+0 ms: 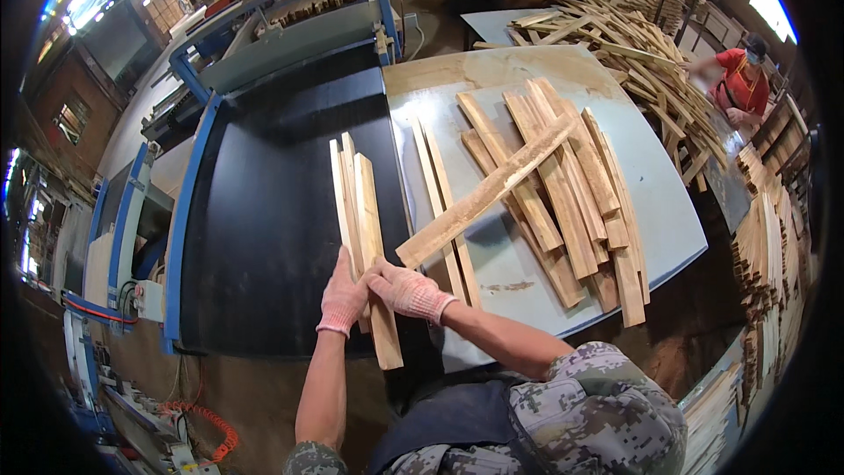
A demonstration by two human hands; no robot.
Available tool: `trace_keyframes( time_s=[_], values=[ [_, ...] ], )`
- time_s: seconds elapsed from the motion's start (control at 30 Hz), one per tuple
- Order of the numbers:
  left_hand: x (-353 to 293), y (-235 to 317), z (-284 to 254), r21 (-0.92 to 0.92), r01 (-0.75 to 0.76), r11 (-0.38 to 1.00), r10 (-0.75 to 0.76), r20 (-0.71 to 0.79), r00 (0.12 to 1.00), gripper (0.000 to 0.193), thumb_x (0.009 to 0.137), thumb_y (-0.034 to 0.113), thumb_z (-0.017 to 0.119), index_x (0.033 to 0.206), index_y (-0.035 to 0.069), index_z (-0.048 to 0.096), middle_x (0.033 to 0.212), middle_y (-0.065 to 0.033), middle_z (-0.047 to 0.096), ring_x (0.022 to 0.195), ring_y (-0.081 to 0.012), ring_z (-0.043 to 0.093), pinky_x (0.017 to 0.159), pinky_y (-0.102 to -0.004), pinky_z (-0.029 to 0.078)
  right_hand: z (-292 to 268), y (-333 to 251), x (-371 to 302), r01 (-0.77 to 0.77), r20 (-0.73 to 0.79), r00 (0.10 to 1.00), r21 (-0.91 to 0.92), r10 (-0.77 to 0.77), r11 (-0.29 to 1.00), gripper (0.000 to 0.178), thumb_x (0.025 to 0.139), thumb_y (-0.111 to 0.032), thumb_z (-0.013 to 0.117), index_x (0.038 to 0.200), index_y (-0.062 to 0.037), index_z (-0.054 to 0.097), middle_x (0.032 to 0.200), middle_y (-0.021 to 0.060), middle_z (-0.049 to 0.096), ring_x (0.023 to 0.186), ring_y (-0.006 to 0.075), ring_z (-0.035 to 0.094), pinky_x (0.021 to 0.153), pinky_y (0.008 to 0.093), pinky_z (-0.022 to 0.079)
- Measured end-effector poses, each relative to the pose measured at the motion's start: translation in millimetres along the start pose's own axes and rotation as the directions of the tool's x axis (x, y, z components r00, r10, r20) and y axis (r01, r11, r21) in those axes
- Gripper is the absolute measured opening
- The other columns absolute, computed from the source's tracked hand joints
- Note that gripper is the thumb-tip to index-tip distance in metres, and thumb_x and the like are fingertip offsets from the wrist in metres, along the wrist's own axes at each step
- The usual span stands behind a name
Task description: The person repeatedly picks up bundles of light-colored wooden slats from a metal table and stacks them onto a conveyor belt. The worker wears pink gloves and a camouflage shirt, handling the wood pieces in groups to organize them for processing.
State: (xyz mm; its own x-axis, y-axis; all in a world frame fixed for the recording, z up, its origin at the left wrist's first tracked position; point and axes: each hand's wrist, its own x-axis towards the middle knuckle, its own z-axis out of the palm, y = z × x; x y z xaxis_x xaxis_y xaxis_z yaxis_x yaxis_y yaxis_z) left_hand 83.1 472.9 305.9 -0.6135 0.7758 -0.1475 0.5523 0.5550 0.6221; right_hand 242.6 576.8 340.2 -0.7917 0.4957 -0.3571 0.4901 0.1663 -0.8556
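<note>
1. Workshop machinery fills the background: a blue-framed machine (290, 51) stands at the far edge of a black bed (264, 211).
2. Against the bed's right edge sits a pale table (668, 202), its far part brownish.
3. Near the bed's right edge, toward its near right corner, is a small bundle of wooden strips (367, 211), pointing away from the person. I cannot tell whether it rests fully on the bed.
4. The left hand (345, 295), gloved, has its grip closed against the left side of the bundle.
5. The right hand (404, 290), gloved too, has its grip bent over the bundle's right side, next to the left hand; its fingertips are too hidden to read.
6. Along the table's left edge lie two narrow strips (429, 174), crossed by a diagonal strip (492, 196) that also lies over a loose pile of strips (567, 202).
7. Some pile ends reach the table's near edge.
8. Beyond the table's far right corner are a large heap of strips (646, 79) and a person in red (743, 84).
</note>
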Motion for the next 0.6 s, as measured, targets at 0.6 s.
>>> trace_keyframes(
  time_s=[0.6],
  values=[
    [35.9, 71.5, 19.0, 0.343, 0.193, 0.919, -0.187, -0.053, 0.981, 0.103, 0.078, 0.047, 0.08, 0.165, 0.016, 0.036, 0.135, -0.02, 0.062, 0.124, -0.0371, 0.066, 0.107, -0.0464, 0.054, -239.1, 93.3, -2.7, -0.118, -0.186, 0.962, -0.944, -0.2, 0.308, 0.089, 0.086, -0.012, 0.074, 0.167, -0.0196, 0.04, 0.168, 0.0161, 0.044, 0.161, 0.0366, 0.033, 0.135, 0.0488, 0.021]
  ],
)
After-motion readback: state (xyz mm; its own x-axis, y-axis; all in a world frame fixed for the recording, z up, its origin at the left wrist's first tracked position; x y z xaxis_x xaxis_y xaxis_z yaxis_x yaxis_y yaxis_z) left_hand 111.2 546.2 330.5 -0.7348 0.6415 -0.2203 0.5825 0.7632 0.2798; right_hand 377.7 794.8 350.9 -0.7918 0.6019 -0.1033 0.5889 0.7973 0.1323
